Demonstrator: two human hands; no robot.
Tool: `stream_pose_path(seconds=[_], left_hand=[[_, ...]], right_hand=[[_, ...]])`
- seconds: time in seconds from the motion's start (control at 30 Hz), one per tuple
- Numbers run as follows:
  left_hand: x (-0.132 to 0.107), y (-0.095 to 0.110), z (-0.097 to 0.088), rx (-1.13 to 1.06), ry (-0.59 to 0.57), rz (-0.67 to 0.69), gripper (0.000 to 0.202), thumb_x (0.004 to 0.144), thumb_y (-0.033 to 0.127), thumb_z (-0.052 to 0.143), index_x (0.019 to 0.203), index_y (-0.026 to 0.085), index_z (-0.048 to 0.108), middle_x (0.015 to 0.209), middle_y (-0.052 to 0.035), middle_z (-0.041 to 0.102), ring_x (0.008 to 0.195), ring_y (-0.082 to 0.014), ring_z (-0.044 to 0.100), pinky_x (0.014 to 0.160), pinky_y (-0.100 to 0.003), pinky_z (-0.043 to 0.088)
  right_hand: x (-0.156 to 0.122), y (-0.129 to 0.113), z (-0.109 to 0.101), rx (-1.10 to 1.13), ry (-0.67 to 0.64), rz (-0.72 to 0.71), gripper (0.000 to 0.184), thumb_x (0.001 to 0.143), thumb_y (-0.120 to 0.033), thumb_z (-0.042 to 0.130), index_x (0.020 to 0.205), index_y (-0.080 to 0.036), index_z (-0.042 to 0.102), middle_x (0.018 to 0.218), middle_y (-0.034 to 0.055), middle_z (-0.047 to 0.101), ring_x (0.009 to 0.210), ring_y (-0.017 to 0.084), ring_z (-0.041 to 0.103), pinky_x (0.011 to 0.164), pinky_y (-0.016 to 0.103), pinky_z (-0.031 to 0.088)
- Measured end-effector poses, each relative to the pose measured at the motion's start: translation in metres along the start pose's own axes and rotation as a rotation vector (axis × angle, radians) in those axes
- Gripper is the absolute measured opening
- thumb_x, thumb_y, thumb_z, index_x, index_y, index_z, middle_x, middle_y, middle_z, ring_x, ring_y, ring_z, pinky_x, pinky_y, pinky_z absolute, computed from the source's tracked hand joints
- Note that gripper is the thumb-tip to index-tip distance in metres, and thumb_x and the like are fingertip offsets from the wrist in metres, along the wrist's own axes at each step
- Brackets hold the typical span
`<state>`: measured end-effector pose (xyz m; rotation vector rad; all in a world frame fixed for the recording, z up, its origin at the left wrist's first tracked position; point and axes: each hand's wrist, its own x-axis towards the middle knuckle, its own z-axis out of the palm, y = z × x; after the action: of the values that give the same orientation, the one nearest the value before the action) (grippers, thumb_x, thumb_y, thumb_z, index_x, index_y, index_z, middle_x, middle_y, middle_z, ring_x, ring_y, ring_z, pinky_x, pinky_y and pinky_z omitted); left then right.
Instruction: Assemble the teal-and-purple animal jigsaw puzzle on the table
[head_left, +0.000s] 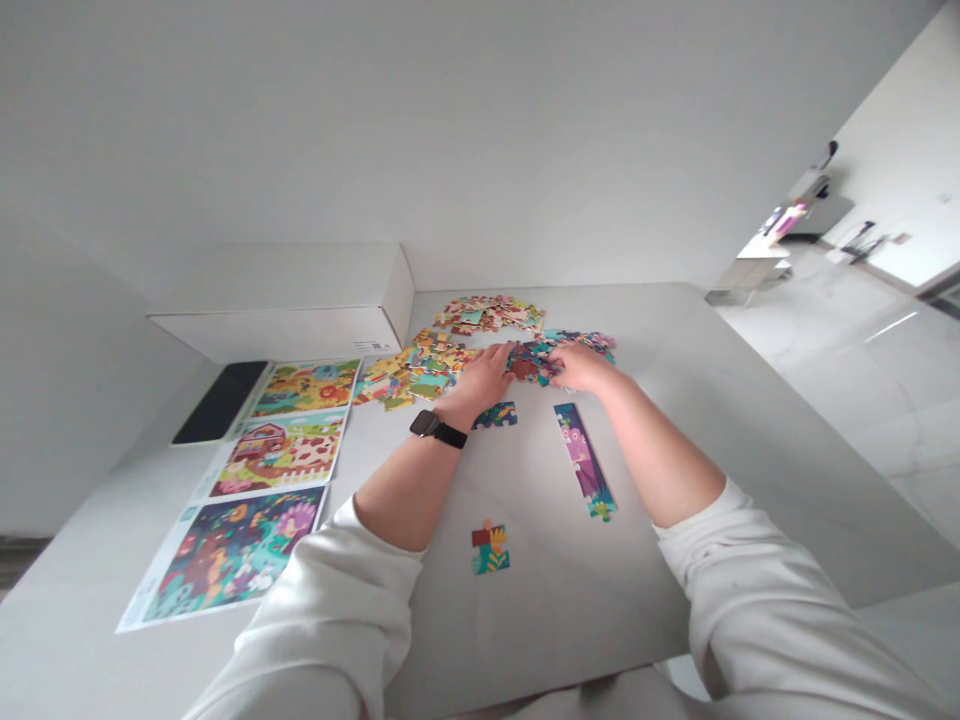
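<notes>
My left hand [486, 376], with a black watch at its wrist, lies with its fingers stretched over the left edge of a pile of dark jigsaw puzzle pieces [531, 366]. At the same pile's front, my right hand [581, 367] has its fingers bent together on a puzzle piece; the fingertips are partly hidden among the pieces. Just below my left wrist is a joined dark puzzle section [504, 414], partly covered. A long purple joined strip [583, 462] lies nearer me. Closer still sits a small joined section with a yellow plant [491, 548].
Yellow puzzle pieces [427, 365] and a farther pile of mixed pieces [491, 314] lie beyond my left hand. Three printed pictures [281, 465] and a dark phone-like slab [223, 402] are at the left. A white box [300, 290] stands against the wall behind the table [570, 620].
</notes>
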<state>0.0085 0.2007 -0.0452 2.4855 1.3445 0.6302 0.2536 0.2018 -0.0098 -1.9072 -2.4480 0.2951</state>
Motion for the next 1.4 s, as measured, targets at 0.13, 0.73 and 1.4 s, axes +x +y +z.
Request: stream_pose_path(seconds=[0.13, 0.73, 1.4], left_hand=[[0.001, 0.003, 0.000, -0.017, 0.030, 0.054, 0.056, 0.099, 0.018, 0.058, 0.155, 0.019, 0.056, 0.152, -0.0174, 0.064, 0.142, -0.0317, 0.060, 0.126, -0.049, 0.044], [-0.011, 0.015, -0.010, 0.115, -0.018, 0.099, 0.046, 0.096, 0.032, 0.070, 0.141, 0.022, 0.074, 0.149, -0.0156, 0.068, 0.141, -0.0368, 0.061, 0.123, -0.054, 0.044], [-0.178, 0.108, -0.077, -0.691, 0.120, -0.127, 0.055, 0.097, 0.071, 0.066, 0.084, 0.018, 0.067, 0.082, -0.0076, 0.075, 0.074, -0.0160, 0.066, 0.072, -0.029, 0.052]], right_hand=[[-0.002, 0.000, -0.002, -0.013, 0.007, -0.028, 0.047, 0.081, -0.034, 0.093, 0.126, -0.027, 0.082, 0.133, 0.0099, 0.078, 0.118, 0.027, 0.075, 0.096, 0.029, 0.055], [-0.017, 0.019, -0.009, 0.400, 0.114, 0.021, 0.029, 0.080, -0.014, 0.084, 0.102, -0.024, 0.068, 0.083, -0.0040, 0.075, 0.072, 0.016, 0.067, 0.068, 0.025, 0.044], [-0.178, -0.098, 0.018, 1.102, 0.333, -0.329, 0.028, 0.093, -0.046, 0.075, 0.111, -0.026, 0.064, 0.090, 0.0015, 0.076, 0.074, 0.019, 0.075, 0.074, 0.035, 0.062]])
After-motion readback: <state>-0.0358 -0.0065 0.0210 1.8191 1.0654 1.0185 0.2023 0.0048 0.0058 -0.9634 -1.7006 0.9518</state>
